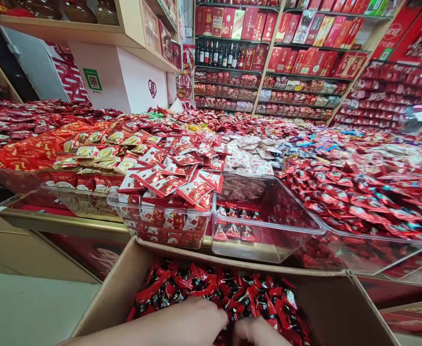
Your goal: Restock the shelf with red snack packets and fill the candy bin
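An open cardboard box (335,307) at the bottom holds a heap of small red-and-black wrapped packets (196,278). Both hands reach into it. My left hand (200,319) lies over the packets with its fingers bent down and hidden. Close to its right, my right hand (256,331) is also among the packets, partly cut off by the lower edge, its fingertips buried. Beyond the box, a clear plastic bin (265,240) has a few rows of similar red-and-black packets (232,228) at its left side; the rest of its floor is bare.
Left of that bin, another clear bin (160,218) is piled with red-and-white packets (164,182). Heaps of red packets (358,197) fill bins at the right. Shelves of red boxes and bottles (218,55) stand behind. A white pillar (142,77) rises at the back left.
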### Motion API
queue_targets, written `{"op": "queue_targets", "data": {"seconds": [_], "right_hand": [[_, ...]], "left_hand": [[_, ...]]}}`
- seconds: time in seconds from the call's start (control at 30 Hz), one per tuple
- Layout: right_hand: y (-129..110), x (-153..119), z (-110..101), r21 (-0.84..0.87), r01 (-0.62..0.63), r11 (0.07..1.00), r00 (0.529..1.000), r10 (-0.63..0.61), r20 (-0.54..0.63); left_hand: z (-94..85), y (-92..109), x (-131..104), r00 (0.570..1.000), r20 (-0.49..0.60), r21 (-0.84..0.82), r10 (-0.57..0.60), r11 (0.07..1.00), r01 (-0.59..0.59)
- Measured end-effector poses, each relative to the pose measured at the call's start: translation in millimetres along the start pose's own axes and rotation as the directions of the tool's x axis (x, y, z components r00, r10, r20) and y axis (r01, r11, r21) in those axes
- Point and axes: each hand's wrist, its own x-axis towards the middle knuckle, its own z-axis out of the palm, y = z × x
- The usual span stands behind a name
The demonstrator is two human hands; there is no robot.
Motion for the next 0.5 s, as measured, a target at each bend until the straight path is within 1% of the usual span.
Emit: {"op": "queue_targets", "data": {"seconds": [0.03,0.1,0.17,0.23,0.3,0.37,0.43,0.5], "right_hand": [[-3.6,-0.6,-3.2,0.038,0.025,0.999,1.000,-0.024,-0.014],[-12.0,-3.9,-9.2,0.177,0.088,0.980,0.995,-0.077,-0.068],[-21.4,-9.4,-15.3,0.341,0.158,0.927,0.983,-0.114,-0.145],[-29.9,-15.4,-21.1,0.444,0.173,0.879,0.977,-0.096,-0.190],[-36.3,-20.2,-26.1,0.507,0.145,0.850,0.980,-0.053,-0.192],[-40.2,-23.5,-29.3,0.573,0.118,0.811,0.982,-0.008,-0.190],[-42.5,-25.7,-31.1,0.625,0.107,0.773,0.977,0.036,-0.212],[-43.9,-27.1,-32.3,0.650,0.104,0.753,0.965,0.081,-0.249]], "left_hand": [[-3.9,-0.8,0.8,1.000,-0.001,-0.058,0.002,0.998,-0.002],[-11.9,-0.6,2.0,1.000,0.013,-0.194,0.024,0.981,-0.022],[-17.1,1.4,2.9,0.998,-0.018,-0.336,0.062,0.940,-0.064],[-17.8,3.8,4.4,0.992,-0.078,-0.462,0.095,0.879,-0.120],[-14.7,5.4,7.1,0.987,-0.122,-0.590,0.104,0.793,-0.156],[-10.1,5.7,11.3,0.992,-0.094,-0.729,0.084,0.673,-0.126],[-6.8,4.7,16.1,0.998,-0.044,-0.821,0.041,0.568,-0.060],[-6.8,3.0,19.9,0.999,-0.024,-0.859,-0.031,0.512,-0.005]]}}
